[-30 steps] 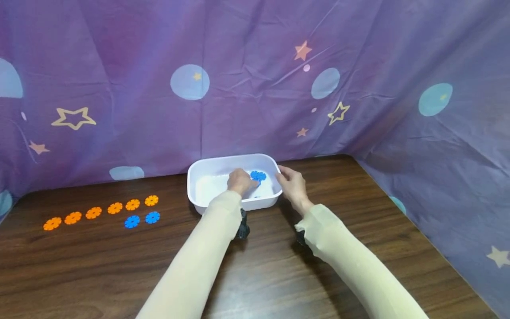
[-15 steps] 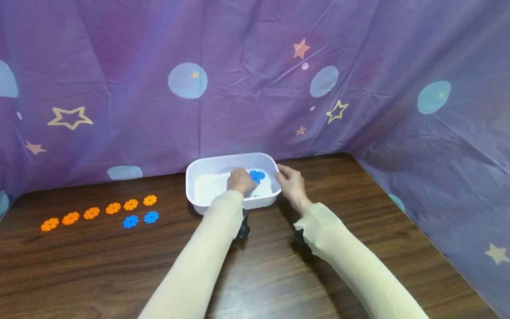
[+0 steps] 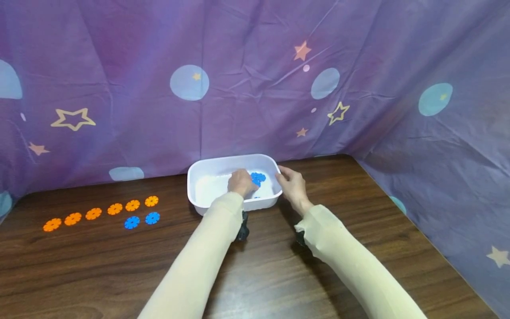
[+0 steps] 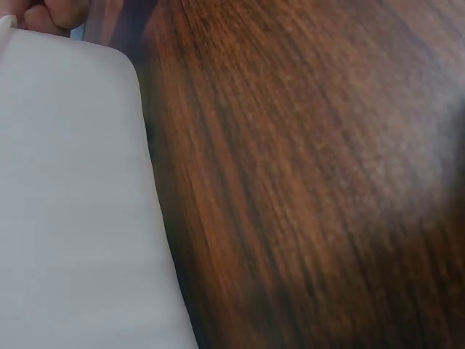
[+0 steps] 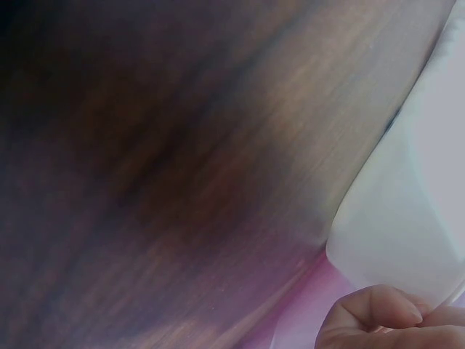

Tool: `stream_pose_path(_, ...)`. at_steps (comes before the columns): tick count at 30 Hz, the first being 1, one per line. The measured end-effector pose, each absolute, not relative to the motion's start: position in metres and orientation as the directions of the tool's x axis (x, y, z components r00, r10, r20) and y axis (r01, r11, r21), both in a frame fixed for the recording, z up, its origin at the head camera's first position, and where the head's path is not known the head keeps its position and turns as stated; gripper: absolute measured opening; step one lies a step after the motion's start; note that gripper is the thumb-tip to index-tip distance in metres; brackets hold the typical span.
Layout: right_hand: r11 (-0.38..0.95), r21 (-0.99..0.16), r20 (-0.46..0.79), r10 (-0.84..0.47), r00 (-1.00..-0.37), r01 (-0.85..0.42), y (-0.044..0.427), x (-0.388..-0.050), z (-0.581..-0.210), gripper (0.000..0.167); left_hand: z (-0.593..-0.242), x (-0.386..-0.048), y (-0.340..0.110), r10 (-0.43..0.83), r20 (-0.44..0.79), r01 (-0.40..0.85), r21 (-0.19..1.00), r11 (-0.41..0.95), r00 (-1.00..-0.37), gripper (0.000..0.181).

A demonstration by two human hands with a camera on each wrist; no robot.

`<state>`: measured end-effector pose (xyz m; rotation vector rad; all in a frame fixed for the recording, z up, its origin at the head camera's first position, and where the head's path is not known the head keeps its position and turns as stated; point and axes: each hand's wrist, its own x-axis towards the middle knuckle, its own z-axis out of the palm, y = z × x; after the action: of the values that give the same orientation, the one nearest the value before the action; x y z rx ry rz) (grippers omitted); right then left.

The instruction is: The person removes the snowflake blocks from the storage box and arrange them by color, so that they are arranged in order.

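A small cluster of blue, notched plastic discs (image 3: 259, 177) lies inside the right half of a white, rounded-rectangular plastic container (image 3: 209, 188); a further trace of blue shows near the container's front wall. The left hand (image 3: 240, 180) is inside the container, its fingers bent and touching the cluster; the back of the hand hides most of the fingertips, so whether they have hold of a disc cannot be told. The right hand (image 3: 292, 186) grips the container's right rim, thumb and fingers closed upon the wall. The step in hand appears to be singling out one blue disc while the container is steadied; the next move would call for a secure pinch on a single disc and a lift clear of the rim. On the dark wood-grain table (image 3: 255, 274), well to the left, six orange notched discs (image 3: 90, 214) form a slanting row, with two blue notched discs (image 3: 149, 218) before its right end. A purple curtain (image 3: 243, 119) patterned with stars hangs behind.
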<state>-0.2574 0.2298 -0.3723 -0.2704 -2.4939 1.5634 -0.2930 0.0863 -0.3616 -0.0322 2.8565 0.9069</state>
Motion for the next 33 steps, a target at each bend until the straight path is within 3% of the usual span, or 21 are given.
stream_pose_path(12,0.435,-0.898,0.053,0.254,-0.966,0.065,0.228,-0.256,-0.373,0.036,-0.361,-0.290,0.079,0.049,-0.102,-0.020,0.588,0.809,-0.994,0.037)
stream_pose_path(19,0.426,-0.901,0.037,0.251,-0.967,0.076,0.227,-0.257,-0.372,0.037,-0.361,-0.289,0.073,0.069,-0.059,0.014,0.648,0.761,-0.996,0.030)
stream_pose_path(33,0.427,-0.902,0.049,0.259,-0.965,0.069,0.232,-0.257,-0.373,0.037,-0.353,-0.285,0.069,0.074,-0.146,-0.070,0.787,0.614,-0.987,0.028)
